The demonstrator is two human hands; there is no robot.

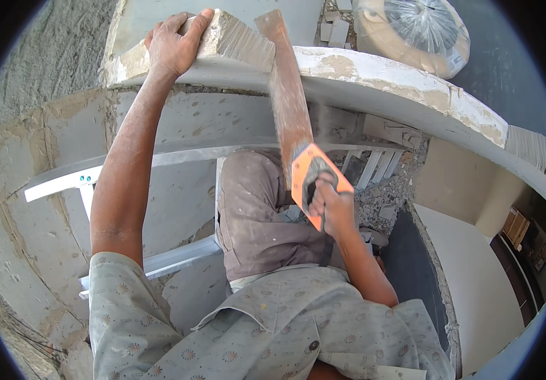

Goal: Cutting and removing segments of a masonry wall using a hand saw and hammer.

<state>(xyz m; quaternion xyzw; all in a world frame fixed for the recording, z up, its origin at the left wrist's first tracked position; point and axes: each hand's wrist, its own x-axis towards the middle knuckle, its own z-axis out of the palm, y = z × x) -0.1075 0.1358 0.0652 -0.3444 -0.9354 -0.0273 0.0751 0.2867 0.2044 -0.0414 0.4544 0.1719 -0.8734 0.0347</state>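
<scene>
My right hand (pixel 331 206) is closed round the orange and black handle of a handsaw (pixel 288 104). The saw's broad blade, coated in reddish-brown rust or dust, runs up and away from me. It lies against the right cut end of a pale, light concrete block (pixel 238 47). The block sits on top of the wall at upper left, its cut face scored with fine lines. My left hand (pixel 178 43) grips the block's upper edge, thumb lying along its top and fingers bent over the far side, partly hidden.
A metal ladder (pixel 181 256) stands below, beside my bent leg. To the right, the whitish wall top (pixel 399 79) curves away. Beyond it lies a plastic-wrapped roll (pixel 412 31) near broken tile pieces (pixel 335 31). Rubble (pixel 380 196) covers the floor below.
</scene>
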